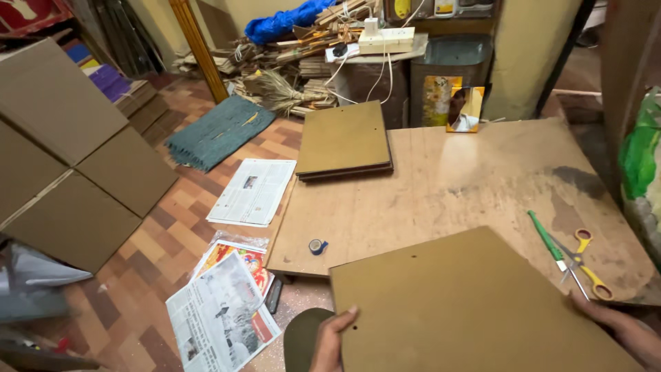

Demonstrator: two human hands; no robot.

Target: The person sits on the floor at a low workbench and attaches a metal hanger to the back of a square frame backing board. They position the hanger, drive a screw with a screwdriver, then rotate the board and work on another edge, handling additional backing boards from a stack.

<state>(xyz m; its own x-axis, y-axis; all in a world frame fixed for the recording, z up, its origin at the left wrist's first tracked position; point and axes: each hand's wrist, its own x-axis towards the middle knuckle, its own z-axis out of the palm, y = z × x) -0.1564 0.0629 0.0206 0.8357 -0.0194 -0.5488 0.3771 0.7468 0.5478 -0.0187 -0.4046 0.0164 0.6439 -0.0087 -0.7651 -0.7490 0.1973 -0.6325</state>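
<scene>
here, a brown board (468, 303) is gripped at both edges by the left hand (329, 342) and right hand (630, 332); flat cardboard sheets (62, 151) are leaned at left.

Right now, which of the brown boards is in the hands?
The single brown board nearest the camera, gripped by both hands at its edges; the other boards lie stacked at the table's far side.

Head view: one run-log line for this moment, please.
left hand: grips brown board near edge | right hand: grips its right edge | scissors, green cutter beside | tape roll on plywood table
</scene>
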